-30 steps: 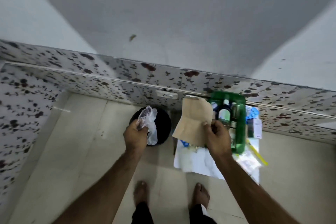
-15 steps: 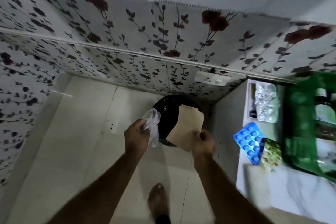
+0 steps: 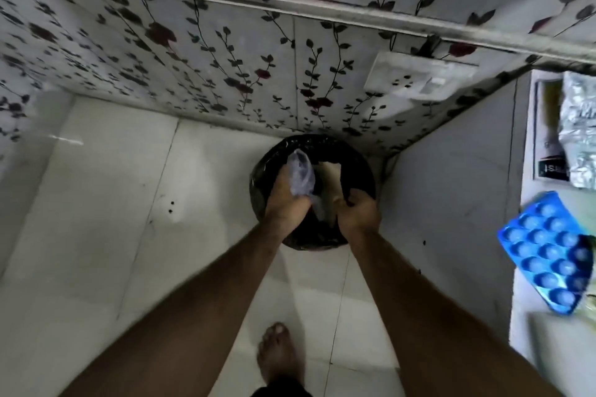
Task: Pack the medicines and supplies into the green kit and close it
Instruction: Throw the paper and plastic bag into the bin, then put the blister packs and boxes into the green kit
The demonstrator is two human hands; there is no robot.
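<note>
Both my hands reach down into a black round bin point(image 3: 361, 171) on the floor by the flowered wall. My left hand point(image 3: 285, 203) grips a crumpled clear plastic bag point(image 3: 301, 176) over the bin's mouth. My right hand point(image 3: 358, 211) holds a brown paper piece point(image 3: 329, 177) that hangs inside the bin. At the right edge a blue blister pack point(image 3: 548, 251) and silver foil strips point(image 3: 577, 126) lie on a white table point(image 3: 529, 325). The green kit is out of view.
A white wall socket point(image 3: 419, 77) sits above the bin. The table's grey side panel point(image 3: 458, 190) stands right of the bin. My bare foot point(image 3: 279, 351) rests on the pale tiled floor point(image 3: 129, 235). A dark box point(image 3: 548, 138) lies under the foil strips.
My head and both hands have dropped toward the bin. The plastic bag and brown paper went from above the bin's rim to inside its mouth. The green kit left the view.
</note>
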